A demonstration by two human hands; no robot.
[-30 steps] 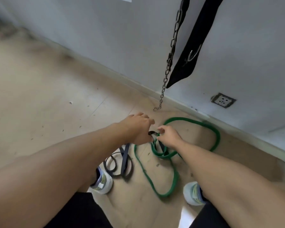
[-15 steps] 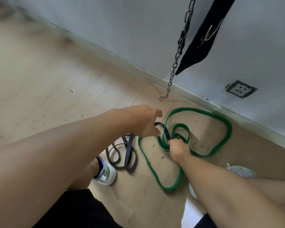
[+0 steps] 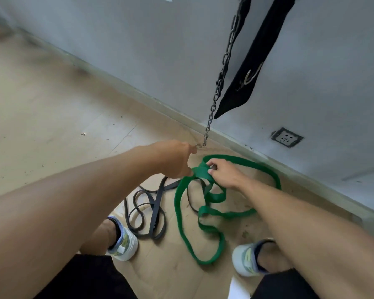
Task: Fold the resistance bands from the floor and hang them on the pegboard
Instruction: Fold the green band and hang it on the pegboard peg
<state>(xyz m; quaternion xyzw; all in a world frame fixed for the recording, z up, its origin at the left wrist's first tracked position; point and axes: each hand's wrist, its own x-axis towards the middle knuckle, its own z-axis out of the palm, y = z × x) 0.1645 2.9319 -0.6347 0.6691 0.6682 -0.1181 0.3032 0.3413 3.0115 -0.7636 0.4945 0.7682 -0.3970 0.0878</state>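
Observation:
A long green resistance band (image 3: 179, 214) lies in loose loops on the floor between my feet. Both hands pinch a raised flat section of it just above the floor. My left hand (image 3: 175, 160) grips the left end of that section, my right hand (image 3: 222, 172) the right end. A black resistance band (image 3: 154, 214) lies coiled on the floor to the left, partly running under the green one. No pegboard is in view.
A metal chain (image 3: 221, 78) with a hook hangs down the grey wall just beyond my left hand. A black strap (image 3: 248, 67) hangs beside it. A wall socket (image 3: 286, 137) sits low on the right. My two shoes (image 3: 123, 244) (image 3: 248, 257) flank the bands.
My right hand rose from the floor loops and now pinches the green band next to my left hand. The band's loops shifted and part of it lifted off the floor.

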